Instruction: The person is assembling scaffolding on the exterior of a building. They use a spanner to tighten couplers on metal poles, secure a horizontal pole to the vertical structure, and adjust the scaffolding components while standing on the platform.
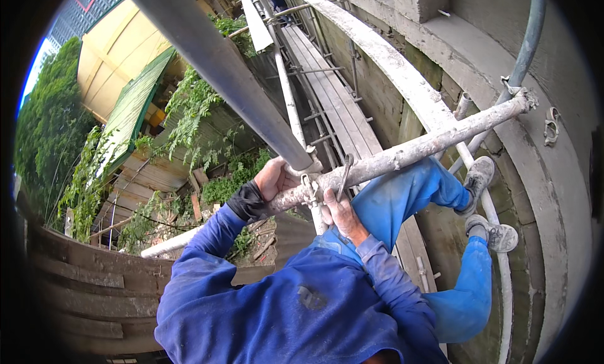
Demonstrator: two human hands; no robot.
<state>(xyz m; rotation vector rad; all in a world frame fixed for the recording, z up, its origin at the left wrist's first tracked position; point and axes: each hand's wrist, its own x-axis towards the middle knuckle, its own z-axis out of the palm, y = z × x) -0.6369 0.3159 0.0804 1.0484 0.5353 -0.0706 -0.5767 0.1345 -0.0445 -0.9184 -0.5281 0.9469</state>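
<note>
A mortar-crusted scaffold pipe [428,149] crosses in front of me, from beside my left wrist to the upper right. A smooth grey metal pipe [220,68] comes down from the upper left and meets it at a scaffold clamp [310,188]. My left hand [270,179], with a dark wristband, is closed around the clamp's left side; its fingertips are partly hidden. Just right of the clamp, my right hand [343,218] is closed on the lower end of a thin dark metal tool [345,174], which stands up across the crusted pipe. Its exact kind is unclear.
My shoes [503,237] rest on a lower white-spattered pipe [505,301] at the right. A long plank walkway [333,100] runs below, beside a concrete wall [522,56]. Plants, rubble and a green roof [141,100] lie lower left.
</note>
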